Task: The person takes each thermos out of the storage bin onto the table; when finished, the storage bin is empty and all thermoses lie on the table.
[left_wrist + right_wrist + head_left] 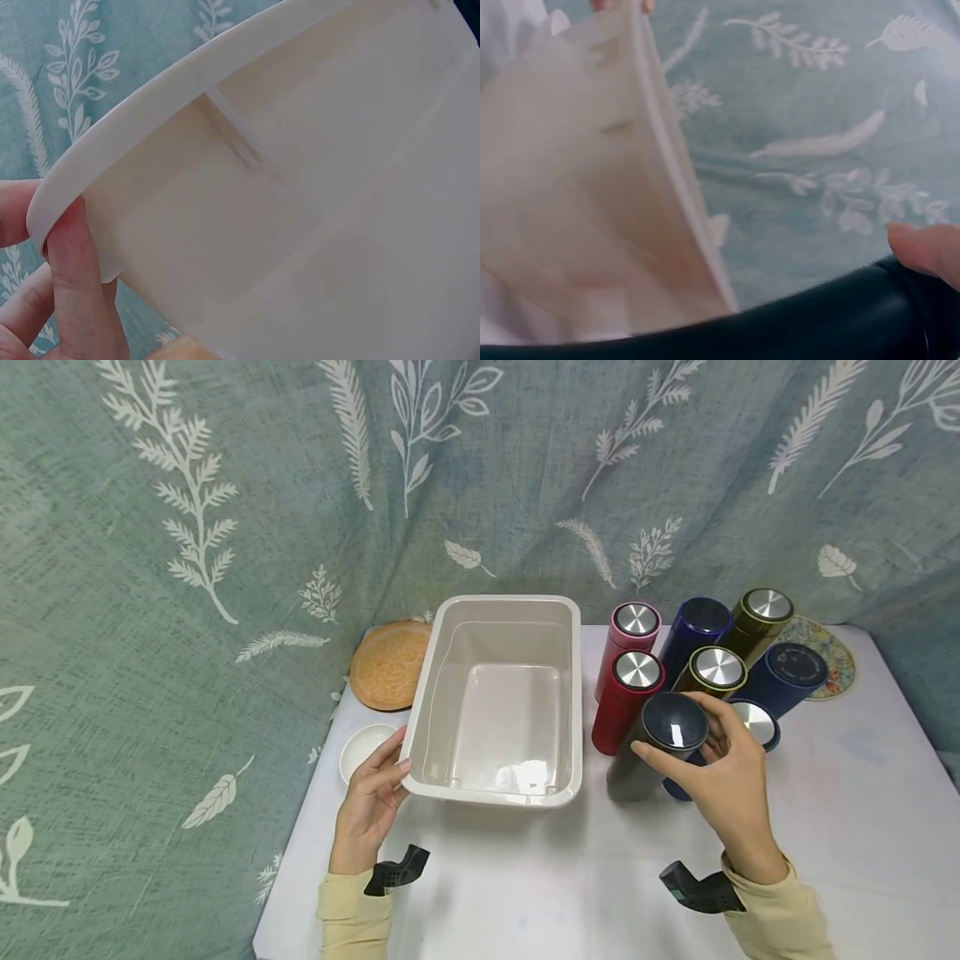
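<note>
A deep beige plastic basin (pixel 576 702) is in the middle of the head view. My left hand (pixel 369 802) pinches its rim at the near left corner, thumb on one side and fingers on the other; the left wrist view shows this rim (pixel 150 109) close up. To the basin's right, my right hand (pixel 733 789) grips a dark thermos flask (pixel 633 777) near its black lid. That flask (pixel 780 326) crosses the bottom of the right wrist view. Whether its base touches the table cannot be told. A red thermos (pixel 621 720) stands close behind it.
Around the right hand stand pink (pixel 615 656), blue (pixel 692 639), olive (pixel 742 639), gold-rimmed (pixel 716 670) and navy (pixel 783 681) thermoses, plus one with a silver lid (pixel 753 722) partly hidden by the hand. Left lie a round wooden board (pixel 386 668) and white bowl (pixel 363 750). A patterned disc (pixel 838 656) lies back right.
</note>
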Available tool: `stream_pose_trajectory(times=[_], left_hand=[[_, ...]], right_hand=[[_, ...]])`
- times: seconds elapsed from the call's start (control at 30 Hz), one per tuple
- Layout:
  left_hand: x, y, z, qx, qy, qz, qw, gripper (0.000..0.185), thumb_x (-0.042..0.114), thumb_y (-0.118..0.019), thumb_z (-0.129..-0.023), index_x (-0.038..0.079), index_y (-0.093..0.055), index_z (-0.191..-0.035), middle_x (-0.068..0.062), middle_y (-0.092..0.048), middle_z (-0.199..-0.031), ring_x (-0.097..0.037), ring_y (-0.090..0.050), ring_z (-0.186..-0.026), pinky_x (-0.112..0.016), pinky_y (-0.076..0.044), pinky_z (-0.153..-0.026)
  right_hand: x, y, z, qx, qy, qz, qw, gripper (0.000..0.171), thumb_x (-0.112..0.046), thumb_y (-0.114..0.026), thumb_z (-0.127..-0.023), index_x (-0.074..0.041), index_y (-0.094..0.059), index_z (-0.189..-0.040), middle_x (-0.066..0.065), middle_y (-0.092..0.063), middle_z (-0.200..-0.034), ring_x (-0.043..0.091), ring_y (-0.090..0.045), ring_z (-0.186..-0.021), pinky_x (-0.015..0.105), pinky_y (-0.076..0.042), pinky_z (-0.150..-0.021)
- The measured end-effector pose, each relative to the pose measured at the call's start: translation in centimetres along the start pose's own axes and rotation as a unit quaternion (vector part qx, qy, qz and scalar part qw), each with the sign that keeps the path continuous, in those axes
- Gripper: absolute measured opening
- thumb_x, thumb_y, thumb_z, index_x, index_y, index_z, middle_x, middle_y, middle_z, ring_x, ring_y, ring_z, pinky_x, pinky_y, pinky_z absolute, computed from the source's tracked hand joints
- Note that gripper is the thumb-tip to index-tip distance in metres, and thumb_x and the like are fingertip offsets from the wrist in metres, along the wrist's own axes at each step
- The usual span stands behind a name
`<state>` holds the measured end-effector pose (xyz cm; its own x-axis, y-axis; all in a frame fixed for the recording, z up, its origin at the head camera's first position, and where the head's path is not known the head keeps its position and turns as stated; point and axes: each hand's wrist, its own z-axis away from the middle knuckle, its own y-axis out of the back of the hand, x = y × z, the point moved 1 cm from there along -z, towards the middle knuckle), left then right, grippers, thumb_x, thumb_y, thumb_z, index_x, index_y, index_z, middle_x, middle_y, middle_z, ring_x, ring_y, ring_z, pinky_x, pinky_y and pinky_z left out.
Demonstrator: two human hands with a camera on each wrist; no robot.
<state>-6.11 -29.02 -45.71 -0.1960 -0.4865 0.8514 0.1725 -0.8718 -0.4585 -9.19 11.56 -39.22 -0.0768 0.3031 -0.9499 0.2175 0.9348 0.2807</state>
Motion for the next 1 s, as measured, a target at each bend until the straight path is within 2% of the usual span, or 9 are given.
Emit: stream_pose_trajectory(times=[0.23,0.57,0.83,1.0], left_hand=[[-0.1,-0.2,-0.2,-0.005,-0.002,-0.005,1.0,0.059,-0.007,-0.052,-0.097,0.004,-0.038,-0.152,-0.001,-0.063,-0.132,-0.013,-0.067,-0.114,-0.024,-0.06,-0.086],[-0.1,-0.1,-0.6,-0.007,0.002,-0.006,1.0,0.06,-0.008,-0.052,-0.096,0.004,-0.037,-0.153,-0.002,-0.063,-0.13,-0.013,-0.068,-0.113,-0.024,-0.06,-0.085],[0.0,-0.1,-0.6,-0.003,0.007,-0.014,0.9999,0.061,-0.007,-0.053,-0.096,0.004,-0.037,-0.154,0.0,-0.063,-0.133,-0.013,-0.067,-0.113,-0.025,-0.059,-0.087],[0.4,0.0,-0.3,0.012,0.007,-0.045,0.9989,0.063,-0.005,-0.056,-0.096,0.003,-0.035,-0.154,0.003,-0.067,-0.125,-0.011,-0.071,-0.106,-0.022,-0.06,-0.081]], right_hand=[[2.1,-1.4,0.1,0.016,-0.019,-0.049,0.998,0.075,-0.002,-0.091,-0.067,-0.016,-0.059,-0.133,-0.01,-0.068,-0.114,0.003,-0.065,-0.105,0.007,-0.051,-0.087],[3.4,-2.2,0.4,0.03,-0.03,-0.074,0.996,0.075,0.0,-0.09,-0.067,-0.015,-0.058,-0.132,-0.007,-0.068,-0.113,0.004,-0.065,-0.104,0.008,-0.051,-0.088],[3.4,-2.7,0.8,0.022,-0.001,-0.059,0.998,0.078,-0.001,-0.091,-0.067,-0.013,-0.056,-0.136,-0.007,-0.065,-0.118,0.002,-0.062,-0.107,0.007,-0.049,-0.092],[3.2,-2.7,0.9,0.005,0.008,-0.04,0.999,0.082,-0.002,-0.089,-0.07,-0.011,-0.051,-0.142,0.0,-0.06,-0.132,0.0,-0.058,-0.12,0.005,-0.042,-0.103]])
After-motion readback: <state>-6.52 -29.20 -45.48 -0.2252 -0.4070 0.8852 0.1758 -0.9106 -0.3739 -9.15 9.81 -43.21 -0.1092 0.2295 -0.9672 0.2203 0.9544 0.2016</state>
